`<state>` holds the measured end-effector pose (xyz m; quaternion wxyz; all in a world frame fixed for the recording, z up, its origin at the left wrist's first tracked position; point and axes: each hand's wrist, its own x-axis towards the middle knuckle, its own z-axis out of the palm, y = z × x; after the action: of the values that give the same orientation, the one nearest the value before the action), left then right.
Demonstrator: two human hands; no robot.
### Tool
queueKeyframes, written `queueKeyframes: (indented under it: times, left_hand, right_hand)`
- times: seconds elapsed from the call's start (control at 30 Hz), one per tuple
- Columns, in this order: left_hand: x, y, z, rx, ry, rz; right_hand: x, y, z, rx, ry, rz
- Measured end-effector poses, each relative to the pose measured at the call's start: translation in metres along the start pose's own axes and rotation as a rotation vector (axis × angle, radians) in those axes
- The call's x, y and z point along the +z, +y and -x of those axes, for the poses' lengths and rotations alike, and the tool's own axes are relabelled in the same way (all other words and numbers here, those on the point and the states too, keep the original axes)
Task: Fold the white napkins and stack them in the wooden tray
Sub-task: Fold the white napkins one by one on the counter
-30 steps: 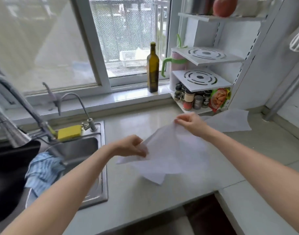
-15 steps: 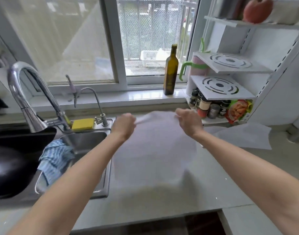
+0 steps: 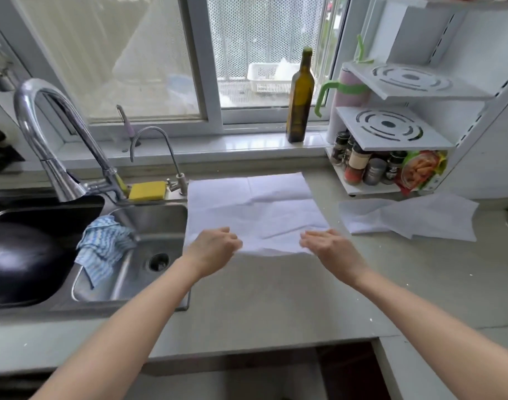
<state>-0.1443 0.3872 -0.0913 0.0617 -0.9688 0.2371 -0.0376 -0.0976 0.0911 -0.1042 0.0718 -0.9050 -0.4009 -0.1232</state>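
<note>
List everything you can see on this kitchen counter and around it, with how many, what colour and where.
napkin: one, white, spread flat on the counter beside the sink
loose napkins: white, rumpled, count unclear, counter right
counter: one, grey-green
sink: one, steel, left
cloth: one, blue striped, over the sink edge
wok: one, black, far left
sponge: one, yellow, behind the sink
taps: two, chrome, behind the sink
bottle: one, dark green, windowsill
rack: one, white, right corner
spice jars: several, bottom of the rack
left hand: at the napkin's near edge
right hand: at the napkin's near edge

hands (image 3: pixel 271 249) at napkin (image 3: pixel 252 209), countertop (image 3: pixel 276 295)
</note>
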Motion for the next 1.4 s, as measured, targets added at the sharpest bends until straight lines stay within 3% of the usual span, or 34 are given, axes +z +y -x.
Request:
queueKeyframes:
  times: [0.1, 0.17, 0.27, 0.47, 0.53, 0.63, 0.73, 0.87, 1.1, 1.23, 1.4]
  left_hand:
    - [0.027, 0.016, 0.008, -0.101, -0.437, 0.094]
    - [0.039, 0.025, 0.018, -0.076, -0.576, 0.112]
    - [0.048, 0.039, 0.036, -0.029, -0.649, 0.187]
    - [0.041, 0.046, 0.047, -0.245, -0.837, 0.535]
    - [0.036, 0.046, 0.046, -0.354, -0.813, 0.685]
    - [0.032, 0.040, 0.038, -0.473, -0.608, 0.815]
    - [0.036, 0.032, 0.028, -0.480, -0.437, 0.653]
    - [0.050, 0.019, 0.009, -0.563, -0.303, 0.554]
    - [0.094, -0.015, -0.036, -0.534, -0.414, 0.405]
    - [0.114, -0.030, -0.056, -0.480, -0.493, 0.405]
    - [0.130, -0.040, -0.074, -0.384, -0.582, 0.318]
  right_hand:
    - [0.031, -0.012, 0.026, 0.001, -0.549, 0.078]
    - [0.043, -0.024, 0.036, 0.010, -0.748, 0.046]
    - [0.049, -0.037, 0.037, 0.077, -0.931, -0.060]
    - [0.032, -0.024, 0.020, 0.233, -1.099, -0.311]
    - [0.029, -0.017, 0.014, 0.278, -1.097, -0.391]
    - [0.029, -0.005, 0.004, 0.373, -0.946, -0.518]
    - [0.038, 0.002, -0.008, 0.439, -0.811, -0.618]
    - [0.060, 0.004, -0.027, 0.515, -0.705, -0.418]
    - [0.102, 0.000, -0.058, 0.723, -0.593, -0.221]
    - [0.119, 0.001, -0.071, 0.821, -0.657, -0.101]
    - [0.134, 0.006, -0.074, 0.733, -0.643, -0.034]
